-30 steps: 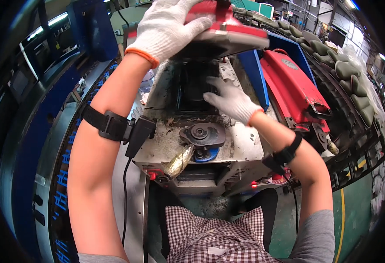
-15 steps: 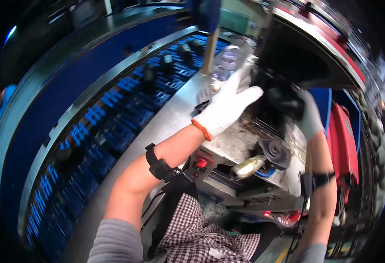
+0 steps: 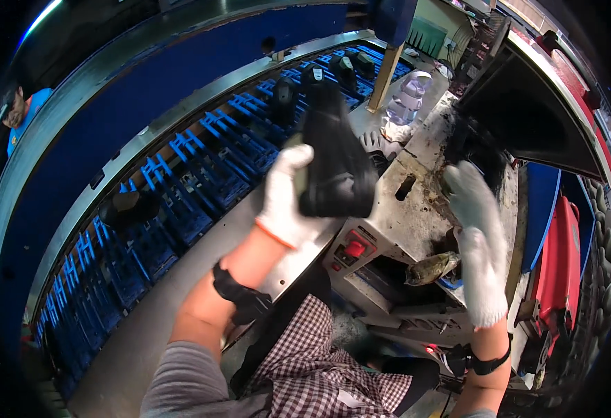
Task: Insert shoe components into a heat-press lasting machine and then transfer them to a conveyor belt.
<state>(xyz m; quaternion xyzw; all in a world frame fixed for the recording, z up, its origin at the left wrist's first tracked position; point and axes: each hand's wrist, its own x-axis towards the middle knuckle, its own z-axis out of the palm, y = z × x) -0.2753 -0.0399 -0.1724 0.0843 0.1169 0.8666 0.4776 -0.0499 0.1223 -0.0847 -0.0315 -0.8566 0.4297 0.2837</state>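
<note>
In my left hand (image 3: 283,198), in a white knit glove with an orange cuff, is a black shoe (image 3: 337,164), held up near the inner edge of the conveyor and smeared by motion. The fingers behind it are hidden. My right hand (image 3: 479,244), also in a white glove, hovers over the stained metal worktop (image 3: 424,198) with its fingers stretched out and nothing in it. On the conveyor's blue slatted bed (image 3: 201,184) stand several dark shoes (image 3: 284,97), mostly at the far end, with a dark rounded piece (image 3: 130,207) nearer me.
A clear bottle (image 3: 408,101) and a grey glove (image 3: 378,145) lie beyond the worktop. A large dark panel (image 3: 528,104) rises at the right. Near my right wrist are a yellowish wrapped bundle (image 3: 432,269) and a red switch (image 3: 355,248). A person (image 3: 23,115) is at far left.
My left hand has come back and left from over the worktop, now with the black shoe. My right hand has drawn back toward me from the dark area, and my view has shifted.
</note>
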